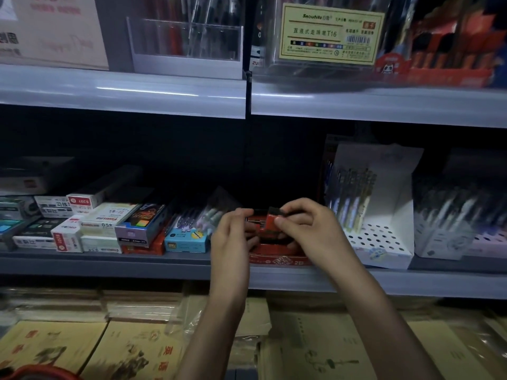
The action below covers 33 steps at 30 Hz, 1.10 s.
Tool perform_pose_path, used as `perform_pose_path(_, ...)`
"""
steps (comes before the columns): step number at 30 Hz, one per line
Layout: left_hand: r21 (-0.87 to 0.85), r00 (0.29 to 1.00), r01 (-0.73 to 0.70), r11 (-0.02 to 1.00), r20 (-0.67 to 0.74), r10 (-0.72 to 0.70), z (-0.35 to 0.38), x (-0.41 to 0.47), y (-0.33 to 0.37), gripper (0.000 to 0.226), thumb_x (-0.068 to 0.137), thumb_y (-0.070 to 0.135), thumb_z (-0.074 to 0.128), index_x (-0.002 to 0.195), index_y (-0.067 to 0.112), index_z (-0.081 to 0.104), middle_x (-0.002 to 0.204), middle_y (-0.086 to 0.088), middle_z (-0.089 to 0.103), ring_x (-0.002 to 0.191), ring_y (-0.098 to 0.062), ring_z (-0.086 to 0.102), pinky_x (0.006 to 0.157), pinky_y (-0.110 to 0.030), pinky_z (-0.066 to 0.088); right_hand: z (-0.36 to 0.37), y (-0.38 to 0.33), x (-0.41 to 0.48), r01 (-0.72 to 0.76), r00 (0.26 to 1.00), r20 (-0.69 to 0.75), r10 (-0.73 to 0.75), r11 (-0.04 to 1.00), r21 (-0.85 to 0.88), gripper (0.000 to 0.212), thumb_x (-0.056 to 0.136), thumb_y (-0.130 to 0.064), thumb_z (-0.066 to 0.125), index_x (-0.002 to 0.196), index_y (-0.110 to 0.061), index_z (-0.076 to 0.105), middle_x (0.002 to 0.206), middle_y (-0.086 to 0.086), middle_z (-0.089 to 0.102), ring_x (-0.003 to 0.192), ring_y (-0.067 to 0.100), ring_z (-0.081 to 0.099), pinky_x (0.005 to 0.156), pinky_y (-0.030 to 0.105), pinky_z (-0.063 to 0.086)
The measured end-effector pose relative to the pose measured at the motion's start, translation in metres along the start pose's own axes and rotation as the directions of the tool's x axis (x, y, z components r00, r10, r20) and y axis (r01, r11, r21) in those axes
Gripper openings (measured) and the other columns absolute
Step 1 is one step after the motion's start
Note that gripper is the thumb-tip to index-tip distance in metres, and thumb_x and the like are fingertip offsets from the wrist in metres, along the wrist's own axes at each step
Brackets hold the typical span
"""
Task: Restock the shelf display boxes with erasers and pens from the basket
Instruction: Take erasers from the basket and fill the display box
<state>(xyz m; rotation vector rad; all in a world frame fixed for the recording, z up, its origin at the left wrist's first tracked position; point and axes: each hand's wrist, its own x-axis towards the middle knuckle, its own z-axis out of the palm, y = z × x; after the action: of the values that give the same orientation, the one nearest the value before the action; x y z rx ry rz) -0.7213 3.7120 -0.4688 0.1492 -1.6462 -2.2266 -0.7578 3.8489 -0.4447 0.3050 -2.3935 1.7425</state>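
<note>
A red display box marked 2B stands on the middle shelf, open at the top. Over it my right hand pinches a small red and black eraser between thumb and fingers. My left hand is at the box's left side, its fingertips touching the eraser's left end. The inside of the box is mostly hidden behind both hands. At the bottom left corner a red rim, probably the basket, just shows.
Small refill and lead boxes crowd the shelf to the left. A white perforated pen stand with pens stands just right of the red box. The grey shelf above carries pen displays. Stacked notebooks lie below.
</note>
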Motion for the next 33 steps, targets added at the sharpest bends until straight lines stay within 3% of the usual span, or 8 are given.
perform_pose_path(7, 0.253, 0.993, -0.059, 0.966, -0.081, 0.082, -0.007, -0.005, -0.008, 0.019, 0.106, 0.030, 0.047, 0.106, 0.032, 0.066, 0.098, 0.003, 0.073, 0.088, -0.013, 0.071, 0.073, -0.037, 0.060, 0.007, 0.032, 0.030, -0.098, 0.992, -0.101, 0.074, 0.960, -0.264, 0.015, 0.091, -0.024, 0.077, 0.105, -0.019, 0.074, 0.082, -0.003, 0.073, 0.079, 0.013, 0.070, 0.072, 0.029, 0.057)
perform_pose_path(10, 0.337, 0.992, -0.033, 0.941, -0.103, 0.071, -0.008, -0.005, -0.010, 0.017, 0.106, 0.027, 0.048, 0.107, 0.034, 0.064, 0.099, 0.004, 0.070, 0.089, -0.012, 0.068, 0.075, -0.038, 0.060, 0.018, 0.035, 0.037, -0.064, 0.992, -0.124, 0.017, 0.923, -0.380, 0.011, 0.090, -0.028, 0.078, 0.096, -0.021, 0.072, 0.078, -0.005, 0.072, 0.075, 0.008, 0.068, 0.062, 0.021, 0.049)
perform_pose_path(13, 0.367, 0.994, 0.006, 0.930, -0.102, 0.034, -0.008, -0.005, -0.013, 0.018, 0.105, 0.027, 0.049, 0.112, 0.031, 0.064, 0.093, 0.005, 0.072, 0.085, -0.011, 0.069, 0.074, -0.036, 0.058, 0.023, 0.035, 0.039, -0.022, 0.994, -0.103, -0.031, 0.878, -0.478, 0.010, 0.090, -0.033, 0.077, 0.085, -0.027, 0.072, 0.073, -0.009, 0.071, 0.072, 0.005, 0.067, 0.064, 0.026, 0.055)
perform_pose_path(16, 0.367, 0.996, 0.033, 0.930, -0.090, 0.000, -0.009, -0.004, -0.018, 0.020, 0.105, 0.028, 0.048, 0.114, 0.028, 0.067, 0.094, 0.004, 0.073, 0.087, -0.011, 0.070, 0.072, -0.033, 0.058, 0.022, 0.035, 0.036, -0.018, 0.998, -0.056, -0.011, 0.873, -0.488, 0.013, 0.095, -0.036, 0.071, 0.088, -0.027, 0.075, 0.077, -0.010, 0.071, 0.075, 0.007, 0.067, 0.072, 0.034, 0.059)
perform_pose_path(20, 0.373, 0.995, 0.037, 0.927, -0.100, 0.000, -0.010, -0.001, -0.021, 0.022, 0.104, 0.027, 0.049, 0.110, 0.026, 0.070, 0.090, 0.002, 0.075, 0.086, -0.014, 0.071, 0.077, -0.040, 0.060, 0.016, 0.032, 0.033, -0.017, 0.998, 0.045, 0.043, 0.884, -0.467, 0.017, 0.092, -0.027, 0.076, 0.108, -0.022, 0.073, 0.083, -0.009, 0.070, 0.080, 0.004, 0.066, 0.073, 0.022, 0.053)
perform_pose_path(27, 0.397, 0.995, 0.015, 0.918, -0.097, 0.026, -0.008, -0.004, -0.023, 0.022, 0.105, 0.024, 0.048, 0.103, 0.026, 0.070, 0.089, 0.003, 0.073, 0.085, -0.010, 0.069, 0.065, -0.022, 0.047, 0.024, 0.034, 0.030, 0.030, 1.000, 0.010, -0.029, 0.864, -0.503, 0.029, 0.091, -0.031, 0.077, 0.117, -0.020, 0.071, 0.087, -0.010, 0.065, 0.080, 0.006, 0.064, 0.066, 0.019, 0.046)
perform_pose_path(29, 0.525, 0.994, -0.043, 0.850, -0.066, 0.091, -0.010, -0.003, -0.024, 0.023, 0.106, 0.023, 0.047, 0.109, 0.026, 0.070, 0.097, 0.006, 0.071, 0.086, -0.006, 0.066, 0.065, -0.019, 0.045, 0.023, 0.033, 0.029, 0.027, 1.000, 0.005, -0.028, 0.865, -0.502, 0.029, 0.091, -0.032, 0.077, 0.116, -0.020, 0.071, 0.086, -0.011, 0.064, 0.078, 0.004, 0.062, 0.065, 0.019, 0.046)
perform_pose_path(33, 0.835, 0.975, -0.192, 0.515, 0.103, 0.196, -0.012, -0.004, -0.029, 0.039, 0.106, 0.029, 0.044, 0.142, 0.025, 0.058, 0.131, 0.006, 0.050, 0.094, -0.001, 0.052, 0.073, -0.018, 0.041, 0.021, 0.034, 0.026, 0.031, 1.000, 0.017, -0.026, 0.860, -0.510, 0.029, 0.091, -0.028, 0.076, 0.119, -0.021, 0.071, 0.085, -0.012, 0.065, 0.081, 0.004, 0.063, 0.074, 0.023, 0.053)
